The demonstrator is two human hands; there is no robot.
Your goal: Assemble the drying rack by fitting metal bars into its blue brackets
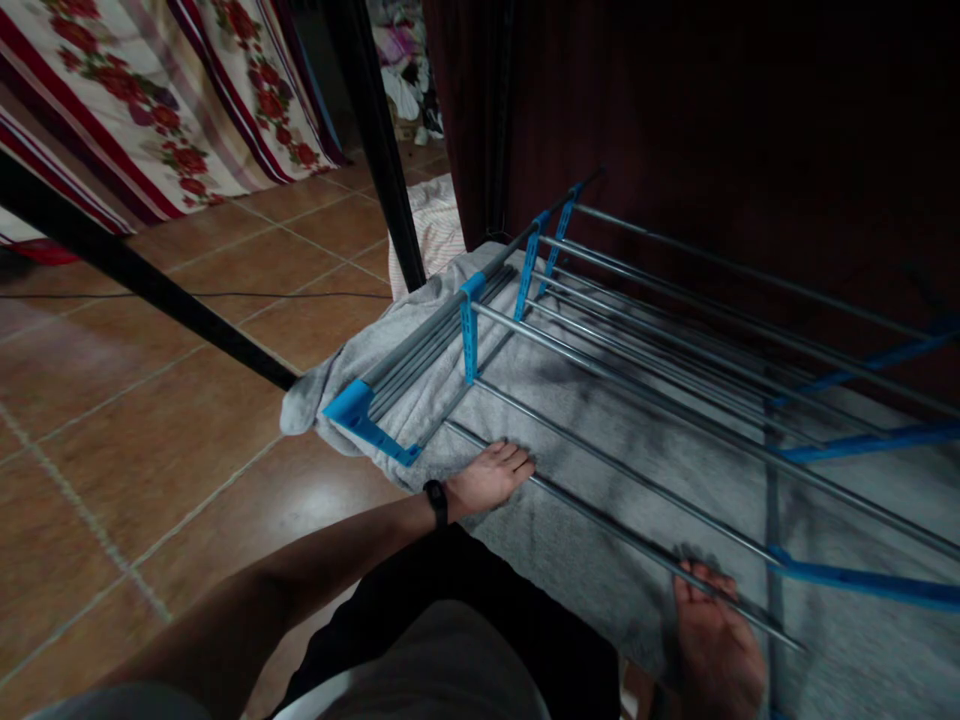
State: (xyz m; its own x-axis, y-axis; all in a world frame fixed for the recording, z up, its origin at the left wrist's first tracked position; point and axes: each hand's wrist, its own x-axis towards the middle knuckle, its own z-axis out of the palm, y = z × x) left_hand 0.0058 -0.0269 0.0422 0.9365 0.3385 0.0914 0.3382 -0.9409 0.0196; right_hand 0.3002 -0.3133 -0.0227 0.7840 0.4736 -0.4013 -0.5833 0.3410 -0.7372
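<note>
A loose grey metal rod (600, 516) lies across the front, with both its ends free of any bracket. My left hand (489, 480), with a black band on the wrist, is closed over the rod near its far left end. Palm up, my right hand (718, 635) has its fingers curled under the same rod near its right end. Just beyond is a partly assembled rack (600, 362) of metal rods joined by blue plastic brackets (469, 330). Another blue bracket (367, 420) forms its left corner, and a blue arm (870, 580) sits at the right.
A grey blanket (585, 590) lies under the rack. Black metal posts (386, 150) stand at the left, one slanting low over the tiled floor (217, 470). A dark wooden panel (675, 120) rises behind. A floral curtain (157, 110) hangs at the upper left.
</note>
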